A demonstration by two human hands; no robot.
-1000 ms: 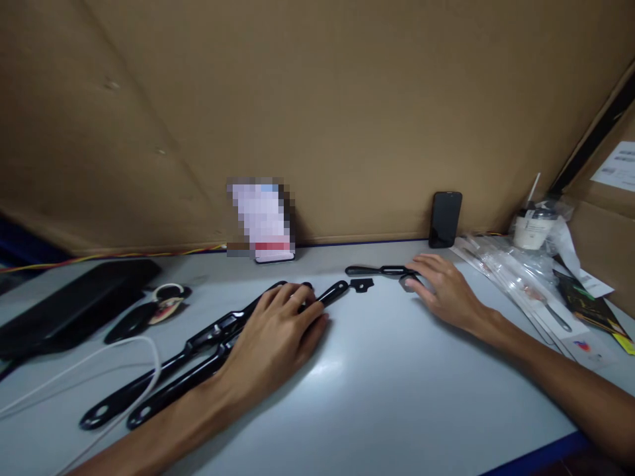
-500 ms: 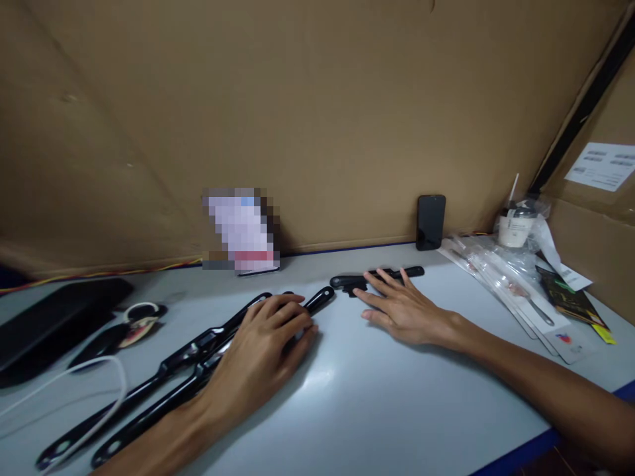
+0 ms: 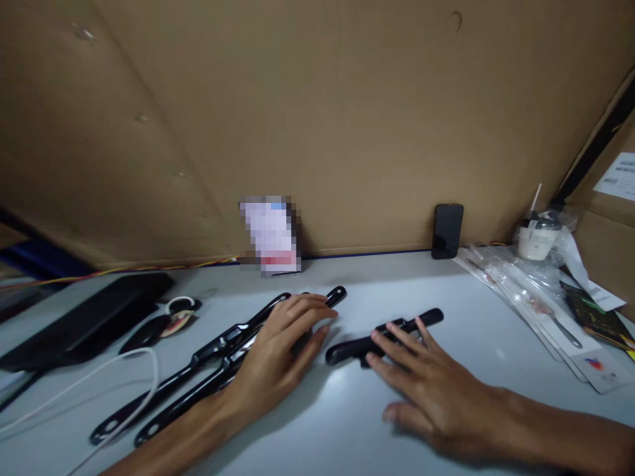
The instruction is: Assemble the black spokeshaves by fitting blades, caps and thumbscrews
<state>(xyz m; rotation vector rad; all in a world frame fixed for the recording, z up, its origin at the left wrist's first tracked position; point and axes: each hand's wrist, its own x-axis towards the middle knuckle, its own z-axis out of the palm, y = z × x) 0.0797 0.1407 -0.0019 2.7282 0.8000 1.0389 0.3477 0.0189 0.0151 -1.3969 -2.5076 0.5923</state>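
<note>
My left hand [image 3: 282, 357] rests over a group of long black glossy bars [image 3: 213, 354] with holes at their ends, which lie slantwise on the table. Its fingers are loosely curved, with the thumb apart, and do not wrap round a bar. On the right, my right hand [image 3: 431, 383] has its fingers spread over a separate black long-handled piece [image 3: 350, 350]. The fingertips touch the middle of that piece, while the thumb stands off to the near side. Part of each black thing is hidden under the fingers.
Against the cardboard wall lean a blurred-out screen [image 3: 272, 235] and a dark phone [image 3: 447, 231]. Packaged utensils [image 3: 550, 317] and a cup [image 3: 538, 238] occupy the right. At left are a black case [image 3: 99, 317], a key ring [image 3: 179, 305] and a white cable [image 3: 153, 370].
My right hand has slid the black long-handled piece nearer to me across the table. My left hand has stayed over the bars. The whole view has shifted a little.
</note>
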